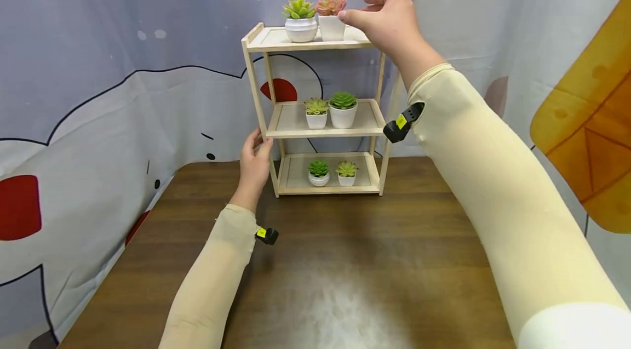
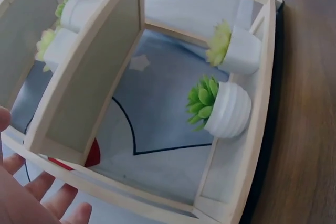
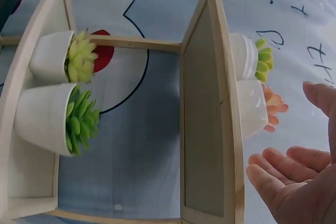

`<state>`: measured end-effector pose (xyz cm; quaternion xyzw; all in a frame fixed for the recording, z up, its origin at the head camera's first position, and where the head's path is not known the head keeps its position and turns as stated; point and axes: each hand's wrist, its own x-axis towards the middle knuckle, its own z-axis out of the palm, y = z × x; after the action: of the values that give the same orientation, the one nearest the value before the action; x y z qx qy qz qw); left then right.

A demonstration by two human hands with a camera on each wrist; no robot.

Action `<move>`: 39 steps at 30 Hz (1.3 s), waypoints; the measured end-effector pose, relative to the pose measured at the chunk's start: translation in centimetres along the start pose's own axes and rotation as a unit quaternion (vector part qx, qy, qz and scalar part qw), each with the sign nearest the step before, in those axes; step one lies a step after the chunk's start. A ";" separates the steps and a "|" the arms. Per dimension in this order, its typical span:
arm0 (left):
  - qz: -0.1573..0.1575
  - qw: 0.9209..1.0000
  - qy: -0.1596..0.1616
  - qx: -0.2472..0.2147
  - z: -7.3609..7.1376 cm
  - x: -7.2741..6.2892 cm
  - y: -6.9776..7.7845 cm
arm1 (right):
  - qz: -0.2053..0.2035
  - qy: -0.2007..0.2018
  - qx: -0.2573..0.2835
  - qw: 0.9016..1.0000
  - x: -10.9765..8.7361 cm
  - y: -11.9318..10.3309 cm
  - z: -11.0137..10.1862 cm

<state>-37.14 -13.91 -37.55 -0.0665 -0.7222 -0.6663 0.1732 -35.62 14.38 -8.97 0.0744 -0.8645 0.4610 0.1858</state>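
Note:
A three-tier wooden shelf (image 1: 325, 134) stands on the table. My left hand (image 1: 254, 165) holds its left post at about the middle tier, thumb in front and fingers at the outer side. In the left wrist view, those fingers (image 2: 39, 187) lie spread along the post. Up at the top tier, my right hand (image 1: 389, 17) is beside a pink succulent in a white pot (image 1: 332, 27). The right wrist view shows a gap between this hand, its fingers loosely bent and holding nothing, and the pink succulent (image 3: 273, 107). Left of that pot sits a green succulent in a round white pot (image 1: 300, 29).
On the middle tier are a pale succulent (image 1: 316, 113) and a fuller green one (image 1: 343, 109). Two small potted succulents, one dark green (image 1: 319, 172) and one pale (image 1: 346, 173), occupy the bottom tier. A printed curtain (image 1: 123, 113) hangs behind the brown table (image 1: 345, 261).

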 end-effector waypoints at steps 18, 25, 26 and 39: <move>-0.034 0.999 0.001 -0.008 1.1 -1.5 1.1 | 0.063 0.039 -0.062 0.995 2.8 -0.1 2.5; -0.039 0.999 0.004 -0.031 1.5 -1.6 0.9 | 0.073 0.062 -0.093 0.991 3.2 -0.4 2.9; -0.041 0.999 0.002 -0.034 1.6 -1.6 1.0 | 0.076 0.064 -0.094 0.991 3.2 -0.4 2.8; -0.045 0.998 -0.004 -0.031 1.4 -3.3 4.1 | 0.096 0.055 -0.069 0.992 3.6 -1.9 3.2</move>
<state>-32.96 -11.68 -34.89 -0.0417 -0.7044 -0.6950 0.1379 -39.17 10.86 -7.76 -0.0470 -0.8860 0.4193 0.1923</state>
